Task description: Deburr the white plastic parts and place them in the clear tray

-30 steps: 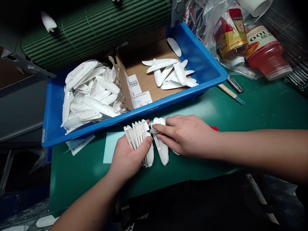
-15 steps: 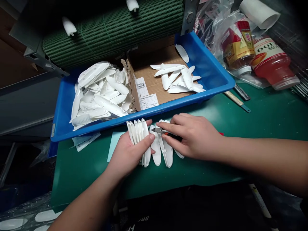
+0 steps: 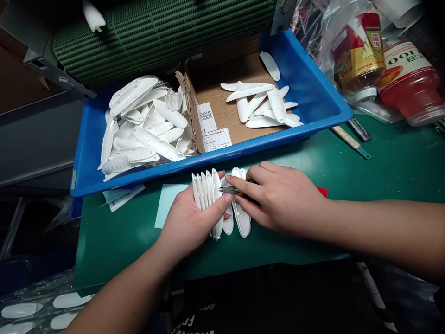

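Note:
My left hand (image 3: 194,213) is closed round a fanned stack of white oval plastic pieces (image 3: 208,197), thumb on the nearest one. In my right hand (image 3: 278,195) is a pair of cutting pliers (image 3: 228,189), its handles mostly hidden by the fingers. The jaw tips reach the face of the stack's right-hand piece; whether they touch it, I cannot tell. Between and partly under my hands, several more white pieces (image 3: 242,220) lie on the green table surface (image 3: 295,253).
A blue bin (image 3: 139,184) stands behind my hands, split by a cardboard divider (image 3: 192,116), with white pieces on both sides. Above it runs a green conveyor belt (image 3: 156,41). Bottles (image 3: 406,83), a brush (image 3: 351,142) and plastic bags are at the right; a pale blue paper (image 3: 167,204) lies left.
My left hand has moved slightly right with the stack, now overlapping the loose piece beside it. The plier tips have come to the stack's right-hand piece. The camera view has shifted a little.

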Tool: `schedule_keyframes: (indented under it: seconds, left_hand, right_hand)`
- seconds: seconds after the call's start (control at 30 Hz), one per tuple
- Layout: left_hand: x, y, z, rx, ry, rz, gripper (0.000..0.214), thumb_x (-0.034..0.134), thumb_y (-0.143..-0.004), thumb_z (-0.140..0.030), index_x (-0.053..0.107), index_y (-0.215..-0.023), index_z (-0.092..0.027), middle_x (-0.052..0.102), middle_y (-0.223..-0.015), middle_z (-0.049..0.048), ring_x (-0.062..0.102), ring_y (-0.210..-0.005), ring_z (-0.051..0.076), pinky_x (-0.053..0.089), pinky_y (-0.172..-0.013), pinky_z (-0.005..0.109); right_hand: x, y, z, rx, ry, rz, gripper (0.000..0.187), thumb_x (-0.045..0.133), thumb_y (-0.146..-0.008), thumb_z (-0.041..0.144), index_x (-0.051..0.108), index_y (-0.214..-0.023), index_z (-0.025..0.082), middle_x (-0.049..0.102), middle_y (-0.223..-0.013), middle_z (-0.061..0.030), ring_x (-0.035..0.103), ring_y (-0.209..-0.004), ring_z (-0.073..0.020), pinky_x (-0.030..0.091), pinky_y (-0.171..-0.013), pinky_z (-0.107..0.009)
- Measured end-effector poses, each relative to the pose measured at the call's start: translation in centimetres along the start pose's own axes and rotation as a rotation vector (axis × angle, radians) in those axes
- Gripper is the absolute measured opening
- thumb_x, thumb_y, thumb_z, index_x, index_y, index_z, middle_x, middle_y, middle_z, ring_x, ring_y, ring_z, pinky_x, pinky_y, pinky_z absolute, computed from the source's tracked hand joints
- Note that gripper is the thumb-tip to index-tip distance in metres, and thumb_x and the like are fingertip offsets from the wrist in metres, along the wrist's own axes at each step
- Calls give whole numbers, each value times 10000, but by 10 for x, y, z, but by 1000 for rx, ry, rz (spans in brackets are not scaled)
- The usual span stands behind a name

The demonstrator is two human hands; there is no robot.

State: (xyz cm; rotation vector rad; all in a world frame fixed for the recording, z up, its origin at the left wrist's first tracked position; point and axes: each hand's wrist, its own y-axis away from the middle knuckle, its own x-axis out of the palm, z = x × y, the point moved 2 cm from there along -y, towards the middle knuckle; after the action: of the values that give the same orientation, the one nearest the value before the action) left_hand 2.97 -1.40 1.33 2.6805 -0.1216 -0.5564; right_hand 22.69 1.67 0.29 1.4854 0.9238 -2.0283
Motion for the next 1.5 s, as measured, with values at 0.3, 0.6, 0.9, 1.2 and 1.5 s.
schedule_keyframes:
  seconds: [0.3, 0.6, 0.9, 1.2, 1.5]
  left_hand:
    - [2, 2, -1, 7, -33, -70, 603, 743, -917, -455, 621, -1463, -232, 799, -1124, 51, 789, -795, 230, 652, -688, 280]
    - [4, 6, 1, 11, -12, -88, 549, 689, -934, -347, 618, -1464, -221, 810, -1013, 31, 751, -635, 169, 622, -645, 242]
    - [-5, -6, 9, 44, -77, -148, 390, 693, -927, -497, 776, -1079, -148, 794, -1010, 82, 757, -958, 295, 609, -791, 337]
    - [-9, -10, 7, 87, -230, -159, 461, 616, -969, -605, 726, -1306, -311, 783, -1150, 35, 745, -1047, 300, 598, -892, 380]
    - [-14, -8, 6, -32, -16, -61, 591, 657, -923, -660, 646, -1360, -262, 710, -757, 1, 696, -541, 196, 576, -495, 254]
  right_hand:
    - [-2, -1, 3, -12, 39, 15, 387, 496, -1081, 363, 666, -1377, 183, 652, -946, -86, 525, -831, -245, 292, -648, -369]
    - [3, 1, 6, -48, 35, 19, 347, 500, -1093, 328, 679, -1334, 155, 669, -914, -73, 587, -824, -234, 255, -613, -356]
    - [4, -1, -17, 41, -224, -201, 373, 588, -1054, 335, 706, -1358, 154, 691, -880, -44, 628, -752, -180, 378, -625, -312]
    - [5, -3, -23, 104, -233, -147, 369, 624, -1027, 335, 718, -1348, 177, 703, -914, -50, 656, -819, -197, 413, -650, -313]
    - [6, -3, -24, 133, -271, -131, 375, 643, -1010, 353, 722, -1346, 207, 699, -937, -42, 659, -852, -202, 430, -678, -325]
